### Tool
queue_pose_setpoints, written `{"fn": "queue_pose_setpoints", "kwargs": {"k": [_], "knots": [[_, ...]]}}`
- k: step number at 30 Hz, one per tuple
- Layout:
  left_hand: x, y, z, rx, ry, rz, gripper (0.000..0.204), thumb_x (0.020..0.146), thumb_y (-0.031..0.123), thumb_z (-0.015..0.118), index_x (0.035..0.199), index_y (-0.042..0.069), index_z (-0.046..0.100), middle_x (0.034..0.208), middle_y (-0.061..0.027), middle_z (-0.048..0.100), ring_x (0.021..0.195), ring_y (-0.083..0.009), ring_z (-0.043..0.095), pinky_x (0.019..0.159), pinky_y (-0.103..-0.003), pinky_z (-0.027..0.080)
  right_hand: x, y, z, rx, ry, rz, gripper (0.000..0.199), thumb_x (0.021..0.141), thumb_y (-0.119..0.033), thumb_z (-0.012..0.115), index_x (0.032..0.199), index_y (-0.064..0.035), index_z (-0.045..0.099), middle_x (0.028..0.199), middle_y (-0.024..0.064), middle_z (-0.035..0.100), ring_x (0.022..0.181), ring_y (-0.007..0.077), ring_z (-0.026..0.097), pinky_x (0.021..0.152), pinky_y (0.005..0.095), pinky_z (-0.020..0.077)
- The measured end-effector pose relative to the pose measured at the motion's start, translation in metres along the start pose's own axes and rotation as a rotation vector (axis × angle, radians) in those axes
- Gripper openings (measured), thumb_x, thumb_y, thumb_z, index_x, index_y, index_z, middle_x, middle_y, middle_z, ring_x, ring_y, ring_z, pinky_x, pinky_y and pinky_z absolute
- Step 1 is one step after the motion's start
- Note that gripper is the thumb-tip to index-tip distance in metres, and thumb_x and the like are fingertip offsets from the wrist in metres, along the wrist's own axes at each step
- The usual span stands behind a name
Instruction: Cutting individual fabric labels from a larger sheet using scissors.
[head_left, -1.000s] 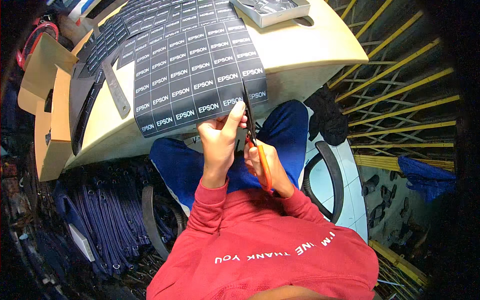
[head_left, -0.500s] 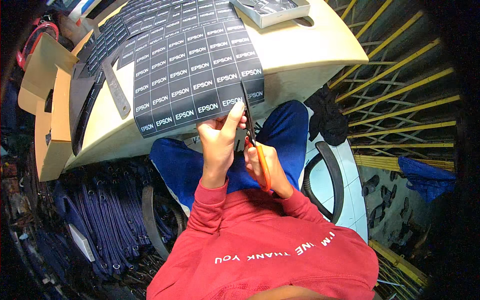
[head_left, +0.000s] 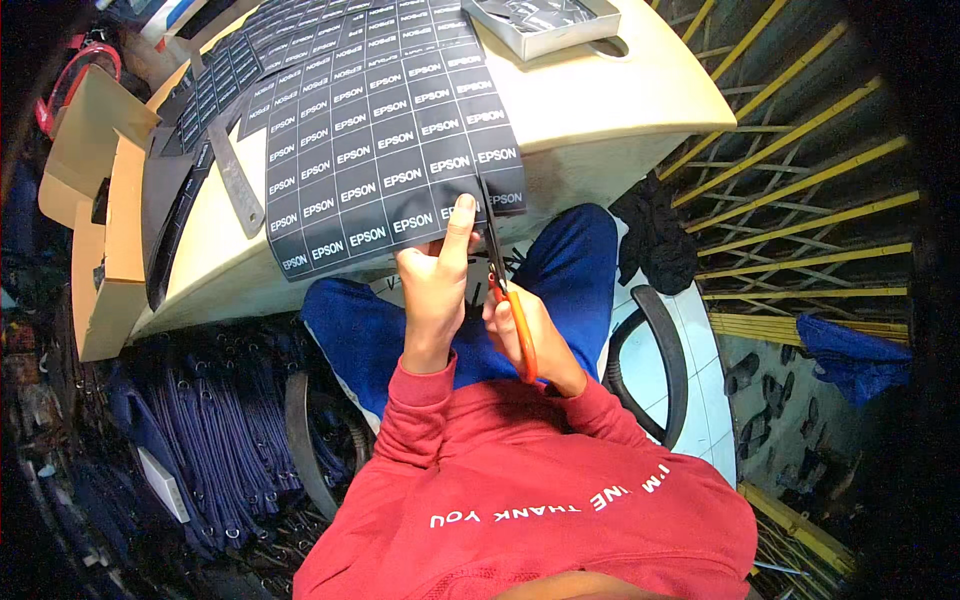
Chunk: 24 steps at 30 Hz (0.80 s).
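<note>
A black sheet [head_left: 385, 165] with a white printed grid of rectangles hangs over the near edge of the pale table. My left hand [head_left: 435, 285] pinches its lower edge, thumb on top and the other fingers mostly hidden beneath. Close beside it, my right hand [head_left: 540, 335] grips a pair of scissors [head_left: 523, 340] with orange handles. The dark scissor blades point away from me and lie in the sheet, along a line near its right side. A narrow strip of the sheet shows to the right of the blades.
On the table [head_left: 620, 95] are a metal ruler [head_left: 236, 180], more black printed sheets and a shallow grey box [head_left: 550, 38] with dark pieces inside. An open cardboard box [head_left: 120, 215] stands at the left. Navy straps with metal rings [head_left: 235, 440] lie below; a yellow folding gate [head_left: 800, 190] is at right.
My left thumb has moved slightly up and left on the sheet. The sheet's near right part has shifted a little left, and the scissors have moved slightly with it.
</note>
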<state>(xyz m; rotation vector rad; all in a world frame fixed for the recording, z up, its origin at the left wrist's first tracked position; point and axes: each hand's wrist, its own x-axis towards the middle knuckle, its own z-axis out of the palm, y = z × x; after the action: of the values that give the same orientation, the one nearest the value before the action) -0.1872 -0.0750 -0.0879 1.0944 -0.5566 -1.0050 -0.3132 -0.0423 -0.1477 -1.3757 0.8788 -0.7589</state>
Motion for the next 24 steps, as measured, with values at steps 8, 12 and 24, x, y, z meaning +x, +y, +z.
{"fn": "queue_pose_setpoints", "kwargs": {"k": [8, 12, 24], "knots": [[-0.008, 0.000, -0.004, 0.145, -0.060, -0.050, 0.017, 0.085, 0.016, 0.067, 0.099, 0.008, 0.061, 0.090, 0.0028, 0.060, 0.075, -0.0060, 0.054, 0.064, -0.022, 0.044, 0.009, 0.001, 0.003, 0.281, -0.071, -0.013, 0.063, 0.084, -0.066, 0.046, 0.093, -0.0039, 0.042, 0.067, -0.0058, 0.031, 0.055, 0.0037, 0.029, 0.047, 0.0199, 0.0261], [-0.009, -0.003, -0.002, 0.116, -0.059, -0.015, 0.015, 0.085, 0.017, 0.067, 0.093, 0.007, 0.060, 0.081, 0.0017, 0.059, 0.068, -0.0068, 0.053, 0.061, -0.022, 0.043, 0.011, 0.003, 0.001, 0.254, -0.058, -0.002, 0.063, 0.085, -0.066, 0.044, 0.092, -0.0034, 0.042, 0.066, -0.0060, 0.031, 0.055, 0.0037, 0.029, 0.047, 0.0199, 0.0260], [-0.012, -0.008, -0.005, 0.105, -0.067, -0.054, 0.014, 0.086, 0.018, 0.067, 0.089, 0.006, 0.060, 0.081, 0.0002, 0.060, 0.067, -0.0071, 0.054, 0.059, -0.023, 0.044, 0.014, -0.001, 0.004, 0.244, 0.008, -0.048, 0.060, 0.087, -0.065, 0.042, 0.086, -0.0044, 0.044, 0.062, -0.0064, 0.031, 0.051, 0.0035, 0.029, 0.044, 0.0195, 0.0254]]}}
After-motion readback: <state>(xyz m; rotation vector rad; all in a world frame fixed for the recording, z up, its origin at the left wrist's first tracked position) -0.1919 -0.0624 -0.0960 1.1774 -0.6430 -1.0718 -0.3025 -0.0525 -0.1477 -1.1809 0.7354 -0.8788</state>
